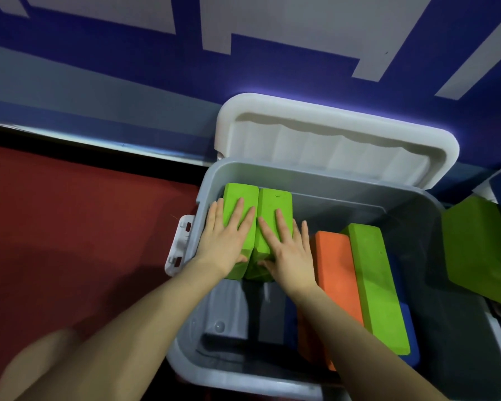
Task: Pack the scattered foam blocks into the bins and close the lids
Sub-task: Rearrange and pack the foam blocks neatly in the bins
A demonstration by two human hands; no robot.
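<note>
**Pressing two green blocks down into the grey bin**

Pressing flat with the left hand (226, 241) on the left green block (239, 204), fingers straight and spread, thumb tucked at the near end of the block. Matching that with the right hand (287, 250), laid palm-down with straight fingers on the right green block (275, 204), thumb low at the near end too. Gripping nothing with either hand, just pushing down.

Standing side by side and touching, both blocks, tilted up toward the far wall inside the grey bin (315, 172), far ends poking out beyond the fingertips. Leaning just right of the right hand: an orange block (334, 264), and hard against its far side another green block (376, 279), both slanting toward the near right corner. Peeking out beneath those two, a blue block (408, 337). Showing dark and bare below the wrists, the bin's floor.

Propped open beyond the fingertips, the white lid (339, 134), its underside facing this way. Sticking out just left of the left hand, a white latch (181, 244) on the bin's side wall. Spreading away left of that, red floor (70, 227). Resting well right of the right hand, past the bin's rim, a darker green block (480, 250); whether inside a second bin, cannot tell.
</note>
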